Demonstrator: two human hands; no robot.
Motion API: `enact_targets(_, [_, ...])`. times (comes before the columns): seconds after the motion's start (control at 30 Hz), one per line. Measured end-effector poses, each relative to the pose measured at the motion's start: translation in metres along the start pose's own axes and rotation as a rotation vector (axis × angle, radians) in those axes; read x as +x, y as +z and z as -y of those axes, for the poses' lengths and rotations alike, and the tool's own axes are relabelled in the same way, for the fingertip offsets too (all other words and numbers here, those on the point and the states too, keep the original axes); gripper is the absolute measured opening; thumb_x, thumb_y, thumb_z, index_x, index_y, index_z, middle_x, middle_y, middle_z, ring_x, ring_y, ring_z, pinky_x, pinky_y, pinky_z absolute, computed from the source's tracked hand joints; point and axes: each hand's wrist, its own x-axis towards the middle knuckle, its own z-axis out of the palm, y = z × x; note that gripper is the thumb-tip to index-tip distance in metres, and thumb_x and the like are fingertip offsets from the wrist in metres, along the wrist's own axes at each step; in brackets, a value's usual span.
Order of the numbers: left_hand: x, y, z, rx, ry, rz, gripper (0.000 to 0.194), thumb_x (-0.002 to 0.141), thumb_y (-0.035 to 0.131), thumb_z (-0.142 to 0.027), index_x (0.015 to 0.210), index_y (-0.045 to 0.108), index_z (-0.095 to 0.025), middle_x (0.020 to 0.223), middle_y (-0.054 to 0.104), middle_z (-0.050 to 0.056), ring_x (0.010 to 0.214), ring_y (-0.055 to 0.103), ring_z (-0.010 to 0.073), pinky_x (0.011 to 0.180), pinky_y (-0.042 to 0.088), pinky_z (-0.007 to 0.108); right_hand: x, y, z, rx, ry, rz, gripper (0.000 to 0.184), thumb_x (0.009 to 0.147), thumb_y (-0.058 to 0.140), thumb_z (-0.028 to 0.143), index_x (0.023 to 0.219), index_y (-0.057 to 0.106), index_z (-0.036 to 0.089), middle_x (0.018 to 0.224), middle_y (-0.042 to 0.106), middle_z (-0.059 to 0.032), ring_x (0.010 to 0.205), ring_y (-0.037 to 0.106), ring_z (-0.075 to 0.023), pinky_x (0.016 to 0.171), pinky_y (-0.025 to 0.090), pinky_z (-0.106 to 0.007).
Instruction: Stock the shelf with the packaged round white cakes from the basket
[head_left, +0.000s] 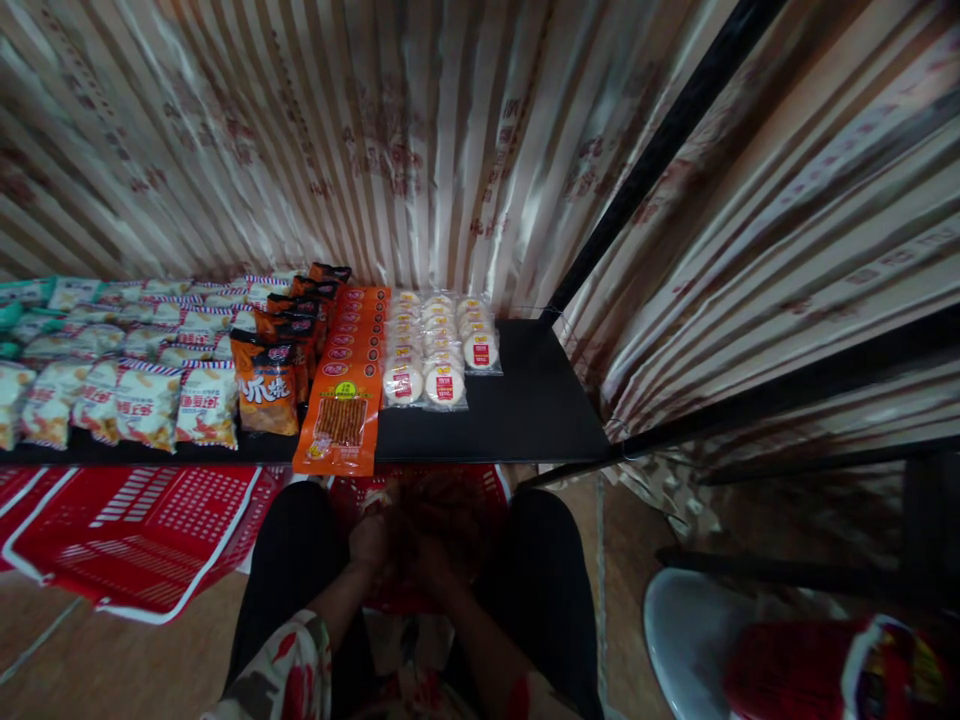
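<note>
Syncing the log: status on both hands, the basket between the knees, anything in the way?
Left hand and right hand low at red basket; grips too dark to tell. Possible snag: orange packet overhanging black shelf edge.

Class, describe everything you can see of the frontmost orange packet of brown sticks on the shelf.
The orange packet is flat, glossy and plastic-looking, with a yellow-green label above a panel showing thin brown sticks; whether that panel is clear or printed cannot be told. It looks unopened and lies frontmost in a row of overlapping matching packets, against the next one behind. Its lower edge seems to jut slightly past the front of the black shelf.
</note>
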Motion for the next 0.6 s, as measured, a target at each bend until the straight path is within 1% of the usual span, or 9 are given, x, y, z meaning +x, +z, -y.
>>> enact_targets(0.07, [-0.004,-0.002,-0.003,-0.017,0.046,-0.022,0.031,0.084,0.037,-0.016,0.106,0.058,-0.011,0.097,0.066,0.015,0.091,0.063,0.0214,0.074,0.046,0.028,0.002,0.001,-0.001,0.075,0.008,-0.032,0.039,0.072,0.046,0.013,0.105,0.063,0.023,0.103,0.068,-0.0047,0.098,0.062,-0.0201,0.086,0.045,-0.030])
enact_targets(0.13, [-0.008,-0.005,-0.006,-0.040,0.107,-0.048,0.031,0.085,0.038,-0.019,0.109,0.057,-0.015,0.103,0.064,0.012,0.094,0.061,0.0184,0.077,0.044,0.025,0.004,0.002,-0.003,0.147,0.024,-0.082,0.040,0.073,0.043,0.013,0.108,0.062,0.019,0.109,0.066,-0.0084,0.102,0.060,-0.0200,0.089,0.044,-0.031])
enact_targets(0.2, [-0.011,-0.008,-0.008,-0.086,0.166,-0.079,0.030,0.085,0.039,-0.019,0.108,0.058,-0.019,0.108,0.063,0.009,0.096,0.060,0.0158,0.079,0.042,0.023,0.006,0.002,-0.004,0.198,0.032,-0.150,0.041,0.073,0.044,0.013,0.110,0.060,0.015,0.113,0.063,-0.0118,0.107,0.057,-0.0199,0.092,0.042,-0.032])
enact_targets(0.27, [-0.014,-0.010,-0.008,-0.164,0.225,-0.109,0.027,0.084,0.040,-0.018,0.102,0.061,-0.020,0.106,0.063,0.007,0.095,0.059,0.0146,0.080,0.041,0.022,0.007,0.001,-0.006,0.226,0.032,-0.187,0.039,0.072,0.045,0.014,0.109,0.060,0.013,0.114,0.062,-0.0129,0.108,0.056,-0.0202,0.094,0.041,-0.033])
enact_targets(0.37, [-0.017,-0.011,-0.007,-0.303,0.301,-0.163,0.025,0.081,0.042,-0.014,0.093,0.063,-0.018,0.099,0.065,0.006,0.092,0.059,0.0137,0.080,0.041,0.022,0.006,-0.004,-0.006,0.252,0.047,-0.146,0.034,0.074,0.045,0.018,0.103,0.063,0.015,0.109,0.065,-0.0113,0.102,0.059,-0.0200,0.091,0.043,-0.033])
enact_targets(0.43, [-0.018,-0.013,-0.006,-0.376,0.336,-0.202,0.025,0.080,0.042,-0.013,0.091,0.064,-0.018,0.098,0.065,0.006,0.090,0.059,0.0140,0.080,0.042,0.023,0.004,-0.009,-0.003,0.264,0.059,-0.112,0.034,0.075,0.046,0.021,0.103,0.063,0.015,0.106,0.066,-0.0109,0.098,0.061,-0.0200,0.087,0.045,-0.032])
enact_targets(0.53, [-0.017,-0.015,-0.004,-0.459,0.358,-0.249,0.026,0.078,0.044,-0.015,0.093,0.065,-0.018,0.098,0.066,0.007,0.091,0.059,0.0161,0.082,0.043,0.026,-0.001,-0.018,0.003,0.250,0.077,-0.138,0.034,0.073,0.050,0.023,0.102,0.063,0.014,0.105,0.066,-0.0117,0.096,0.061,-0.0217,0.086,0.045,-0.033])
enact_targets(0.6, [-0.014,-0.016,-0.003,-0.508,0.347,-0.271,0.026,0.078,0.045,-0.016,0.093,0.065,-0.018,0.097,0.067,0.006,0.091,0.060,0.0164,0.082,0.043,0.026,-0.003,-0.025,0.008,0.268,0.057,-0.173,0.034,0.071,0.052,0.025,0.101,0.064,0.014,0.105,0.066,-0.0120,0.098,0.060,-0.0230,0.088,0.044,-0.035])
